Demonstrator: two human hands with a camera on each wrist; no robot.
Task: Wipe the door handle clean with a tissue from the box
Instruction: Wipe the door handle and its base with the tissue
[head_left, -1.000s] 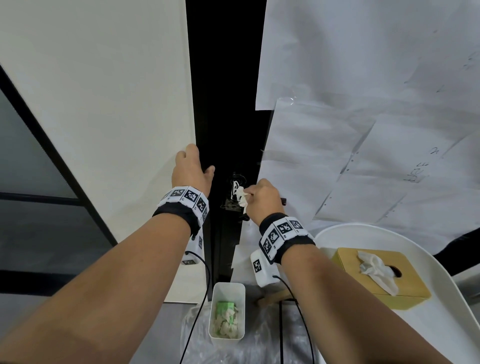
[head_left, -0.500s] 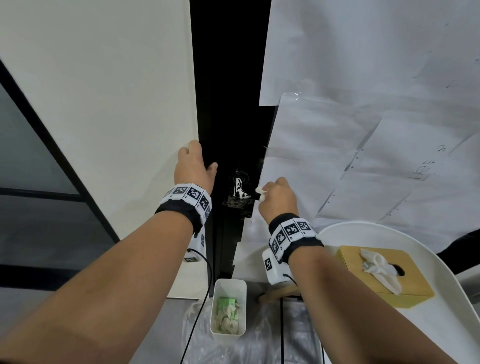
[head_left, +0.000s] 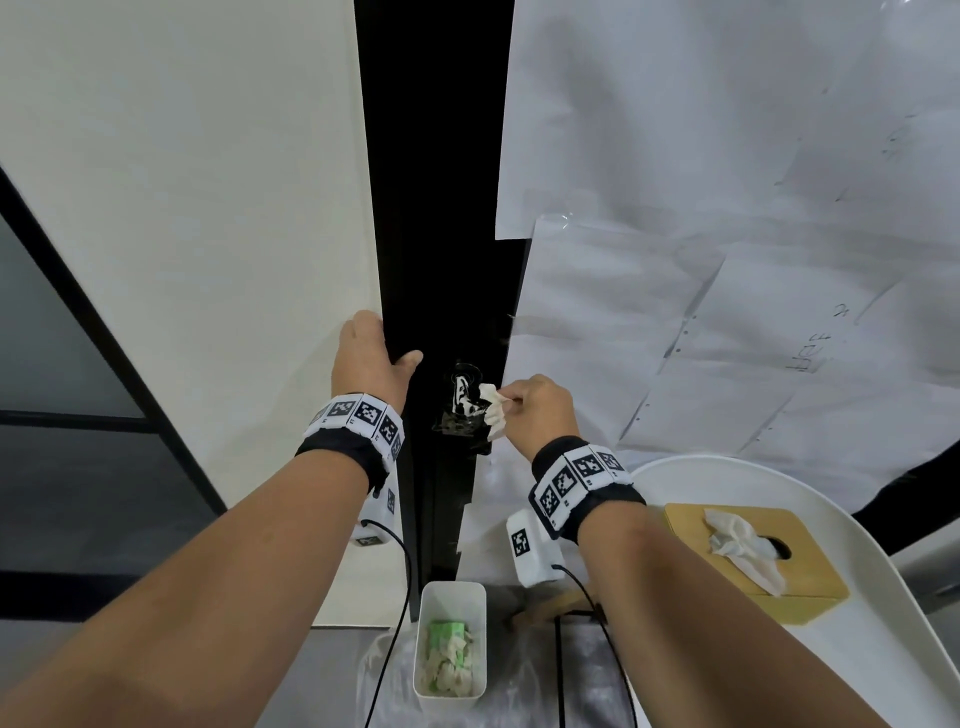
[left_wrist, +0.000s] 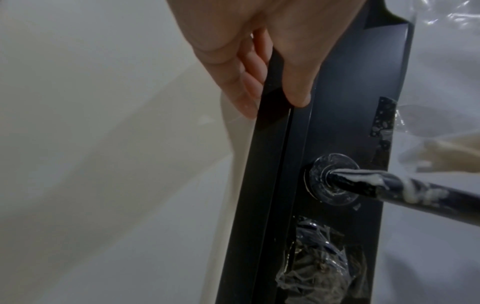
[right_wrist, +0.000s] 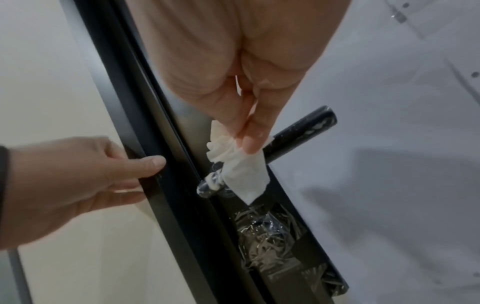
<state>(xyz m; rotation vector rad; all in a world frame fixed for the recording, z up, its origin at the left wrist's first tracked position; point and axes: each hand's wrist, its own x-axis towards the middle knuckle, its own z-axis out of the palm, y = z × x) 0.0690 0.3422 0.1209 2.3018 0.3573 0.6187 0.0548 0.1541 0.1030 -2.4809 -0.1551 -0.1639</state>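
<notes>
Just right of centre in the head view, the right hand (head_left: 537, 410) pinches a crumpled white tissue (right_wrist: 240, 170) between thumb and fingertips, pressed against the black door handle (right_wrist: 303, 131), which carries white smears. At centre-left, the left hand (head_left: 369, 358) grips the dark door edge (left_wrist: 270, 164), fingers curled round it. Toward the lower right, a yellow tissue box (head_left: 753, 558) sits on the white desk (head_left: 883, 649), a tissue poking out. Lower centre stands a white bin (head_left: 451, 644) holding used tissues.

white bin (head_left: 450, 644) of used tissues, taped paper sheets (head_left: 727, 260), white table (head_left: 883, 649)
</notes>
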